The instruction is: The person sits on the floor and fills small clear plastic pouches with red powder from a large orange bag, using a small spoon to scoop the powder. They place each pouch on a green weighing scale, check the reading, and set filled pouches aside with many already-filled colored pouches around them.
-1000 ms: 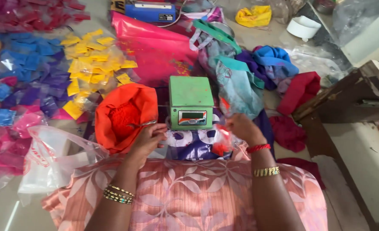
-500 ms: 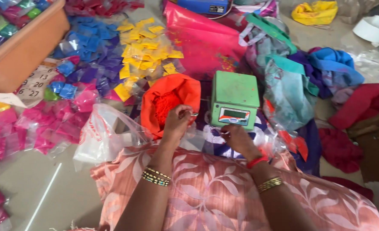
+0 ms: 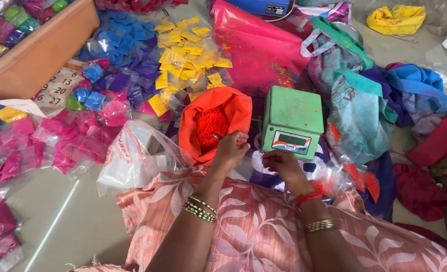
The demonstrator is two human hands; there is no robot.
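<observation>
a: where's the orange bag (image 3: 218,113) of red powder?
b: just ahead of the left hand (image 3: 230,149), fingers curled at its rim. right hand (image 3: 280,163) pinches a clear packet (image 3: 264,162) beside the green scale (image 3: 290,122).

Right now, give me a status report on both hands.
Left hand at the orange bag of red powder. Right hand pinching a small clear pouch before the green scale. Nothing blocking.
</observation>
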